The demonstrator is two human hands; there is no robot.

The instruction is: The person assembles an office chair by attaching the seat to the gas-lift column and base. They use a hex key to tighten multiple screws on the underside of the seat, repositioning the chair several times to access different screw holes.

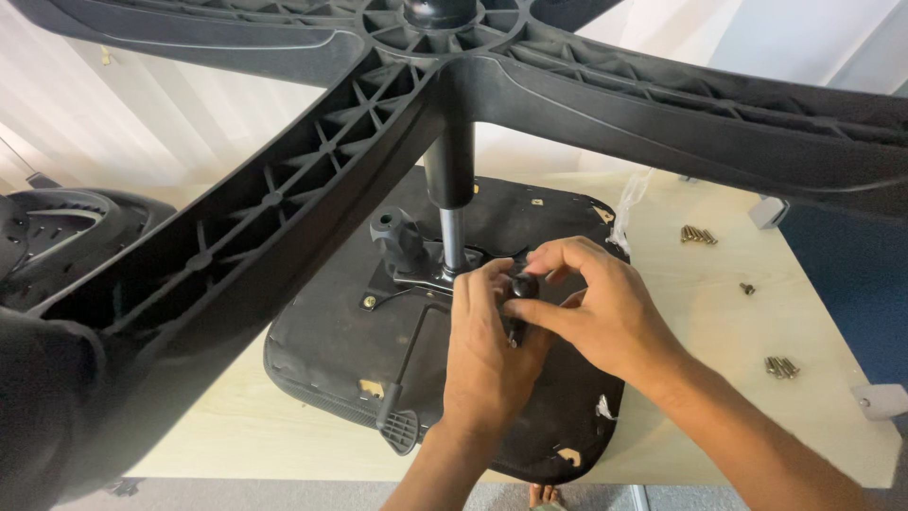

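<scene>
An office chair lies upside down on a pale wooden table. Its black seat underside faces up, and the gas column rises from the metal mechanism plate to the black star base overhead. My left hand rests on the seat beside the mechanism, fingers curled around a part there. My right hand pinches a small black knob between thumb and fingers, just right of the column. A black lever with a ribbed paddle sticks out toward me.
Loose screws lie on the table at right: a cluster near the back, one single screw, another cluster nearer me. A clear plastic bag lies behind the seat. A black chair part sits at left.
</scene>
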